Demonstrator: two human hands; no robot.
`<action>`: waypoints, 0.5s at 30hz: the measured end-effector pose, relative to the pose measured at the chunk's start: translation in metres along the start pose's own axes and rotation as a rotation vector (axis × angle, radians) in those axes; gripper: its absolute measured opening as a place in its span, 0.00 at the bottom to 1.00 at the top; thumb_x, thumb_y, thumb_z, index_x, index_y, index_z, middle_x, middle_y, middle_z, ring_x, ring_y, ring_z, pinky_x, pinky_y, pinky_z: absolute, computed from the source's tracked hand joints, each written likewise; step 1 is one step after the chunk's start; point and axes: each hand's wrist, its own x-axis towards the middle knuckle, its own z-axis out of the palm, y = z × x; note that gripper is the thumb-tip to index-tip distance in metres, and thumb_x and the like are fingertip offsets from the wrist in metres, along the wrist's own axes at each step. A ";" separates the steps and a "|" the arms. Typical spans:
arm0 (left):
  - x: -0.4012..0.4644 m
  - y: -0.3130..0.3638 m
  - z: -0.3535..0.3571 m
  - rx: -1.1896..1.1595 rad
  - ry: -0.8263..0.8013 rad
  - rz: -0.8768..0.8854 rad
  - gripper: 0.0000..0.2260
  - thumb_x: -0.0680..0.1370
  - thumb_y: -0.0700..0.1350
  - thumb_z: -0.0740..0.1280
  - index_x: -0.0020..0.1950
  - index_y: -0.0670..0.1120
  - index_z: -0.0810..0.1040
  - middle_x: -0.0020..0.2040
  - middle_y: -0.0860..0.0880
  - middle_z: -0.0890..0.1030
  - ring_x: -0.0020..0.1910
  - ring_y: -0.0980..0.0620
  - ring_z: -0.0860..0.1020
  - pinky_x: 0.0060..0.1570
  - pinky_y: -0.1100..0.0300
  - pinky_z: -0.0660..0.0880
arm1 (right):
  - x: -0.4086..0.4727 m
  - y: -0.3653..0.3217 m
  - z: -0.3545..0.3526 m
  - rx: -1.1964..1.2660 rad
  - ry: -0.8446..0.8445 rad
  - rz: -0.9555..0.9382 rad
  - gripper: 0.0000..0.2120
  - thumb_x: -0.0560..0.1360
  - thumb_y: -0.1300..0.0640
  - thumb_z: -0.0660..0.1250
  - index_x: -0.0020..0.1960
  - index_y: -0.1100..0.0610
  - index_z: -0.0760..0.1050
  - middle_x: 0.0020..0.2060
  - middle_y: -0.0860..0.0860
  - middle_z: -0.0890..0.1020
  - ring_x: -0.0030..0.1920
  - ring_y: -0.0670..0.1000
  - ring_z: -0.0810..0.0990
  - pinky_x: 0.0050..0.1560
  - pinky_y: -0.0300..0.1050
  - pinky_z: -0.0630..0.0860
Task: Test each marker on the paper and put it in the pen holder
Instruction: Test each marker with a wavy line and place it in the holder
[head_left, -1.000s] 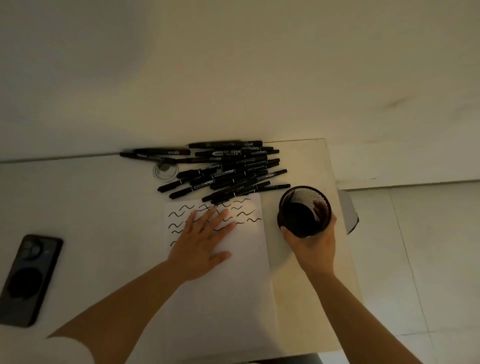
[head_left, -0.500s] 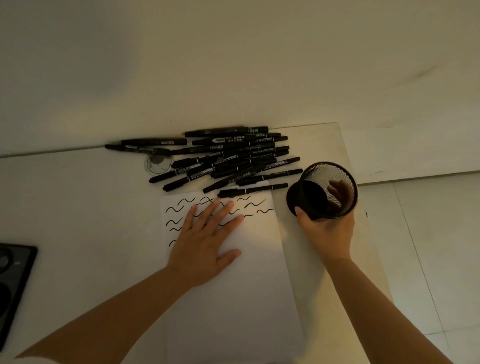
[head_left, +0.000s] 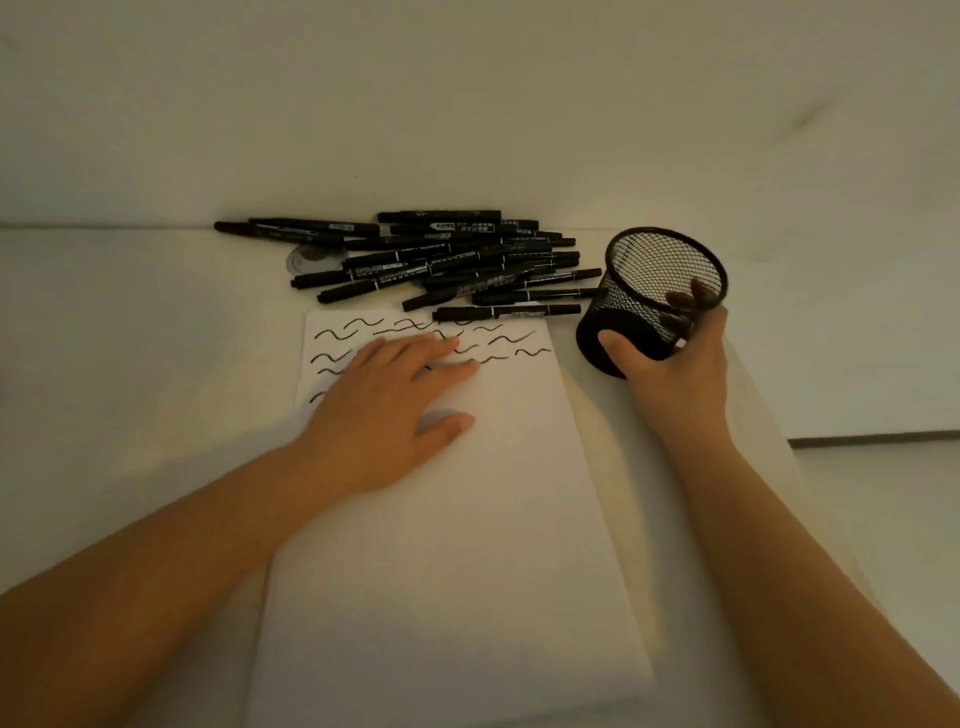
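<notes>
left grip (head_left: 387, 410) flat on paper (head_left: 447, 545) | right grip (head_left: 670, 374) holds pen holder (head_left: 649, 296) | markers (head_left: 447, 260) beside

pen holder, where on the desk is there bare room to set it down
Free: the desk strip between the paper and the right hand gripping the mesh pen holder; also the desk left of the paper. Crowded: the marker pile behind the paper, where the left hand presses.

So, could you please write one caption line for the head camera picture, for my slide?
Left hand flat on the scribbled paper, right hand gripping the empty mesh pen holder beside piled markers.
</notes>
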 end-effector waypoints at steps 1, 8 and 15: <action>-0.001 0.001 0.000 -0.004 0.024 -0.002 0.26 0.74 0.64 0.49 0.70 0.56 0.64 0.72 0.54 0.64 0.70 0.51 0.61 0.71 0.54 0.53 | -0.002 0.000 -0.001 -0.005 0.000 0.001 0.38 0.61 0.44 0.74 0.65 0.48 0.60 0.56 0.43 0.74 0.55 0.45 0.75 0.54 0.42 0.73; -0.005 0.005 0.002 -0.018 0.071 -0.089 0.19 0.79 0.55 0.57 0.69 0.55 0.66 0.72 0.53 0.65 0.70 0.50 0.62 0.70 0.54 0.57 | -0.036 -0.003 -0.006 -0.175 0.021 0.031 0.39 0.66 0.48 0.70 0.71 0.55 0.57 0.64 0.51 0.73 0.63 0.54 0.73 0.57 0.47 0.69; -0.005 0.008 -0.001 -0.032 0.069 -0.106 0.18 0.79 0.54 0.56 0.69 0.55 0.66 0.71 0.54 0.66 0.70 0.51 0.62 0.70 0.54 0.57 | -0.059 -0.001 -0.010 -0.535 -0.090 -0.071 0.27 0.73 0.49 0.61 0.68 0.58 0.64 0.66 0.55 0.72 0.66 0.56 0.67 0.65 0.49 0.63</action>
